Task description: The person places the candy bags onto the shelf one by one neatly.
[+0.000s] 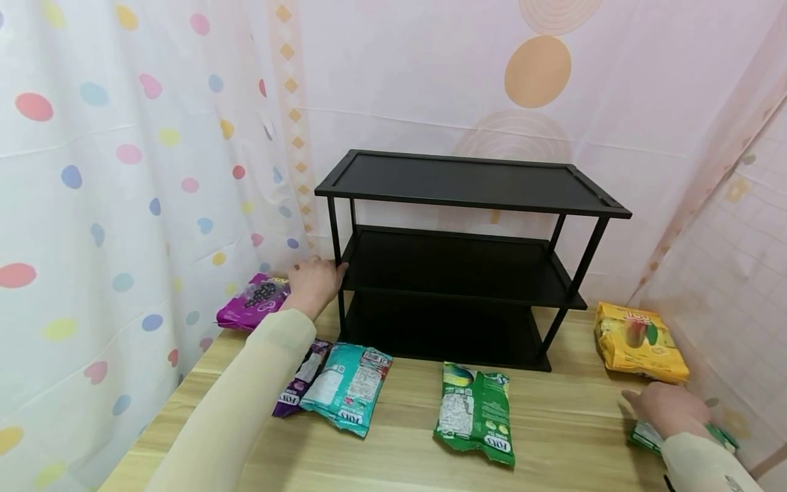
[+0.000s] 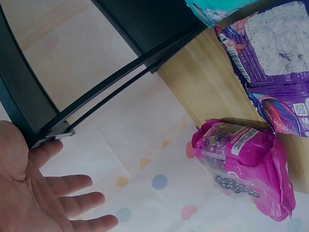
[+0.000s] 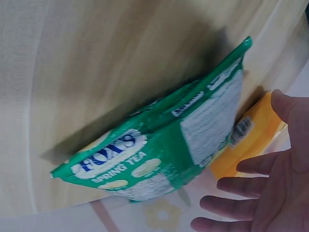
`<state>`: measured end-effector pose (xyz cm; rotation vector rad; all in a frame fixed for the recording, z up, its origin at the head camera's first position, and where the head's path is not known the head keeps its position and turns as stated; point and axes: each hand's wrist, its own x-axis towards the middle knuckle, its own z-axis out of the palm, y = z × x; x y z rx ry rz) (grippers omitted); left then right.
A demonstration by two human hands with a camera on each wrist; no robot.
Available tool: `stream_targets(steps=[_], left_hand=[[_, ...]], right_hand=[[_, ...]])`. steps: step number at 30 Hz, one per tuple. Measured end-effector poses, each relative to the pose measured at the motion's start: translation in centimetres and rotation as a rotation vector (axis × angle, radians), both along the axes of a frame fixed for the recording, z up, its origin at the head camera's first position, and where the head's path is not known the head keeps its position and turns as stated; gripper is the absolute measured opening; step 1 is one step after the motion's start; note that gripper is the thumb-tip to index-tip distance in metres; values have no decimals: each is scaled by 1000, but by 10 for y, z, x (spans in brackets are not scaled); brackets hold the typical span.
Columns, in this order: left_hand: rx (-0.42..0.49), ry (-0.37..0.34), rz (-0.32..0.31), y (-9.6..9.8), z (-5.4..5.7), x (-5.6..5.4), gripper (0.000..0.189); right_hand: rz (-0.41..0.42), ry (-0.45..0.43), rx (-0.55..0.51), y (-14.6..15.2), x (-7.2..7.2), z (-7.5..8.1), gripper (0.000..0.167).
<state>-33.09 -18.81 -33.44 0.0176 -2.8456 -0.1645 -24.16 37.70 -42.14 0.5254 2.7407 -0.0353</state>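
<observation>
A black three-tier rack (image 1: 451,266) stands on the wooden table. My left hand (image 1: 315,281) touches its left side near the middle tier. In the left wrist view, the index finger lies at a corner of the frame, the other fingers (image 2: 79,203) reach out straight and spread, and the thumb tip is hidden. My right hand (image 1: 669,406) hovers at the far right over a green Fox's Spring Tea bag (image 3: 159,145), partly covering it in the head view. Its fingers (image 3: 241,186) are spread and hold nothing; the bag lies just beyond them in the right wrist view.
A purple grape-print bag (image 1: 253,302) lies beside the left hand. Near the rack's front left are a dark purple bag (image 1: 302,379) and a teal bag (image 1: 349,386). Another green bag (image 1: 475,413) lies at front centre, a yellow bag (image 1: 641,342) right of the rack. Curtains surround the table.
</observation>
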Motion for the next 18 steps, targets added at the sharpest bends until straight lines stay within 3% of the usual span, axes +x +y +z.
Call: stream_targets(steps=[8,18], left_hand=[[29,-12,7,0,1,1,54],[29,-18,17,-3,1,1,53]], right_hand=[[-86,-69,-49,1,4,-11,82],[-67,-10,-79,-3,2,-27,61]])
